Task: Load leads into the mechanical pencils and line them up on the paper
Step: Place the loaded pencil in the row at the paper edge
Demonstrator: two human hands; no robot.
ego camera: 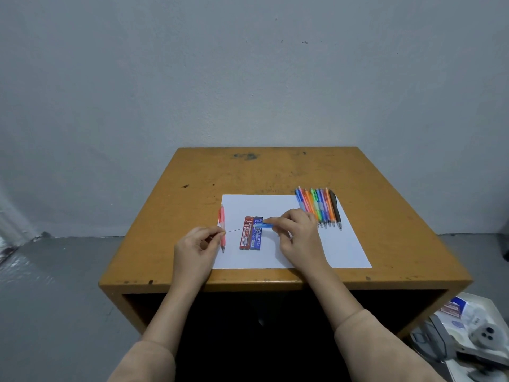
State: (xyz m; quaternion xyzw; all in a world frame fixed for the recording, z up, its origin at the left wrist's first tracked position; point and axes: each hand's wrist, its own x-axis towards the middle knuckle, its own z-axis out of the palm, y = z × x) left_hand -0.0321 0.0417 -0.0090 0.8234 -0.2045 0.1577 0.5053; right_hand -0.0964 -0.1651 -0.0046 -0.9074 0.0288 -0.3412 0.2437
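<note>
Above the paper (316,252), left hand (197,245) pinches a lead (234,230); right hand (296,232) grips a blue pencil (265,223).

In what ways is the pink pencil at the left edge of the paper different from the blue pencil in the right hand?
The pink pencil lies flat along the left edge of the paper; the blue pencil is gripped by the right hand. The pink pencil runs near to far, tip toward the person; the blue pencil points sideways, toward the thin lead pinched by the left hand. Both are mechanical pencils.
</note>
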